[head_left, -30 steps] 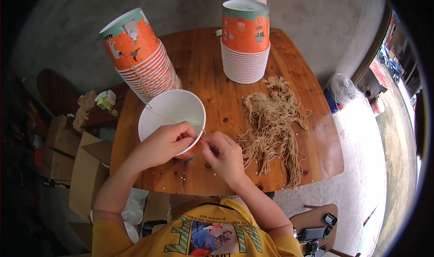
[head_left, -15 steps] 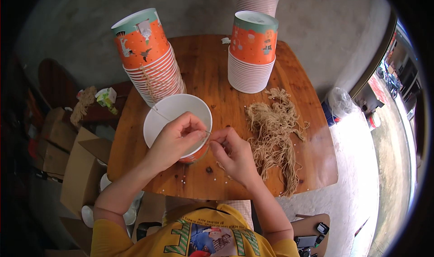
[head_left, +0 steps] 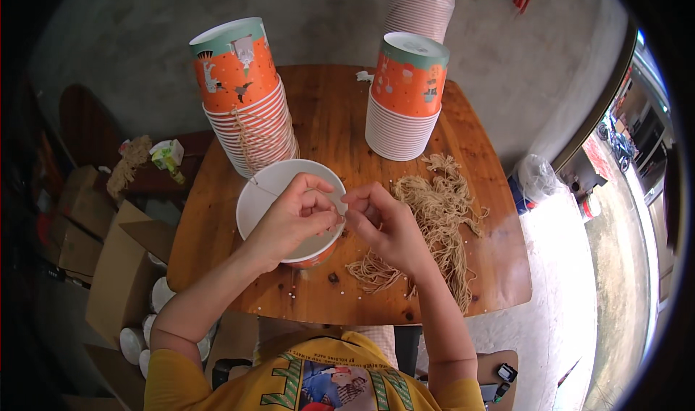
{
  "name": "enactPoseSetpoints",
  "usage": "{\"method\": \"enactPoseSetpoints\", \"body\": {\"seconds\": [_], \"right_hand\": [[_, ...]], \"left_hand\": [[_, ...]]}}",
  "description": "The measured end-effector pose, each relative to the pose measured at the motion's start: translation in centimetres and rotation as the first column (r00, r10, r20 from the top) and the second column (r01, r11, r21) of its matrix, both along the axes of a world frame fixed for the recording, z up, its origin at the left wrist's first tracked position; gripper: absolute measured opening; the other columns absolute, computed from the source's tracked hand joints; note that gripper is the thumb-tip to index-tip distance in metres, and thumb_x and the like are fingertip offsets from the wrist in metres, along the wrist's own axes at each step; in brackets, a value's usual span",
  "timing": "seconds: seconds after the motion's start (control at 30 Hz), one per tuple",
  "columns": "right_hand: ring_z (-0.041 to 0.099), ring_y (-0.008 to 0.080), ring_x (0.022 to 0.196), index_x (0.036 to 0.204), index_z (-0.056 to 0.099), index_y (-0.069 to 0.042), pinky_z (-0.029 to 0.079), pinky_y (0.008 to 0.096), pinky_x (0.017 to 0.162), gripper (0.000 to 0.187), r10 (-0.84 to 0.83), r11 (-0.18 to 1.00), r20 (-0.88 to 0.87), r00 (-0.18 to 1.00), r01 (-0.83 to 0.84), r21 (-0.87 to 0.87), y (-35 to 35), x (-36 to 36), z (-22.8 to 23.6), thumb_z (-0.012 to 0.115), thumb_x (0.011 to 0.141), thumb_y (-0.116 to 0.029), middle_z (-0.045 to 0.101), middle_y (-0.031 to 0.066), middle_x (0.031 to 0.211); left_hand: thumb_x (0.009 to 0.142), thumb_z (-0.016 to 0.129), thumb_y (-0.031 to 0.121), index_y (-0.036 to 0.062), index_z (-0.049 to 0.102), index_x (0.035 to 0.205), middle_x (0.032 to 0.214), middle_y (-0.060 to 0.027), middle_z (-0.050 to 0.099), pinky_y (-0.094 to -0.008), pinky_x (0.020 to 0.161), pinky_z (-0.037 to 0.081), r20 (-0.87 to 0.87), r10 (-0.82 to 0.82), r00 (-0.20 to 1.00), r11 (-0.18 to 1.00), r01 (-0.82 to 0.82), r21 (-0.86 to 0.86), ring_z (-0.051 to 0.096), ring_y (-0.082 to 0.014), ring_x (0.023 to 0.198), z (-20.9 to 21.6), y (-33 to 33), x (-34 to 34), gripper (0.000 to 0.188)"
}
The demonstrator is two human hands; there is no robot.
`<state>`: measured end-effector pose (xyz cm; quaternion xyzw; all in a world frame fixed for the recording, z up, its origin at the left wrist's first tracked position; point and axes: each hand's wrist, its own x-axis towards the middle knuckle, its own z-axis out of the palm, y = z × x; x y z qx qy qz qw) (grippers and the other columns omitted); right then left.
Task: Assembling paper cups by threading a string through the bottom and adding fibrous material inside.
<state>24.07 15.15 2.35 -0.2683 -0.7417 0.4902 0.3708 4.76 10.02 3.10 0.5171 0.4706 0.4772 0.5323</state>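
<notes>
An open paper bucket (head_left: 258,202), white inside and orange printed outside, stands near the front of the table. A thin string (head_left: 266,189) runs from its left rim across the opening to my left hand (head_left: 304,212). That hand is closed over the bucket, thumb and fingers pinching the string. Just beyond the right rim, my right hand (head_left: 387,226) has its thumb and fingers curled together, facing the left fingertips. Whatever lies between the right fingertips is too small to make out. Close to the right hand lies a tangled bundle of tan strings (head_left: 438,212).
Two tall stacks of upside-down orange buckets, a left stack (head_left: 242,96) and a right stack (head_left: 407,96), stand toward the back of the wooden table (head_left: 326,121). Strings hang over the left stack. A cardboard box (head_left: 119,281) with white containers sits on the floor at left.
Both hands have risen slightly at the bucket's right rim, and the right fingers have curled further upward. More loose strings show below the right wrist. The whole view has shifted a little.
</notes>
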Motion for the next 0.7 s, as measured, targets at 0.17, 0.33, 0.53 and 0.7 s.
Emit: {"method": "enactPoseSetpoints", "body": {"seconds": [0.17,0.33,0.53,0.7], "right_hand": [[0.047,0.0016,0.064,0.111,0.064,-0.004,0.042,0.0193,0.058,0.021,-0.024,0.990,0.043,0.999,0.018,0.142,-0.2,-0.5,0.3,0.062,0.091,-0.002,0.058,-0.0041,0.078],[0.057,0.0129,0.069,0.106,0.064,-0.006,0.048,0.0270,0.062,0.017,-0.020,0.989,0.108,0.994,0.003,0.149,-0.3,-0.3,1.1,0.064,0.089,-0.005,0.063,0.0041,0.084],[0.065,0.0234,0.070,0.099,0.060,-0.006,0.051,0.0327,0.064,0.011,0.014,0.980,0.211,0.977,-0.055,0.190,0.1,0.2,1.5,0.063,0.089,-0.008,0.065,0.0104,0.084],[0.063,0.0202,0.068,0.097,0.058,-0.004,0.050,0.0314,0.063,0.009,0.008,0.988,0.169,0.986,-0.034,0.153,-0.1,0.0,1.3,0.062,0.090,-0.007,0.064,0.0088,0.080]], "left_hand": [[0.091,0.061,0.002,0.0068,0.040,0.124,0.092,-0.0038,0.060,-0.0254,0.081,0.045,0.008,-0.039,0.999,0.999,0.039,-0.005,0.058,-0.0096,0.088,0.2,0.2,-0.2,0.039],[0.091,0.061,0.002,0.0078,0.039,0.127,0.091,-0.0026,0.059,-0.0244,0.079,0.044,-0.040,-0.069,0.997,0.998,0.069,0.005,0.056,-0.0082,0.086,0.4,0.3,-0.5,0.043],[0.088,0.059,0.003,0.0046,0.037,0.129,0.089,-0.0050,0.060,-0.0256,0.079,0.045,-0.179,-0.138,0.974,0.989,0.146,0.034,0.058,-0.0103,0.085,0.9,0.3,-0.6,0.046],[0.089,0.060,0.006,0.0022,0.040,0.126,0.090,-0.0055,0.061,-0.0253,0.077,0.046,-0.185,-0.181,0.966,0.983,0.184,0.000,0.057,-0.0098,0.082,0.4,0.1,0.0,0.042]]}}
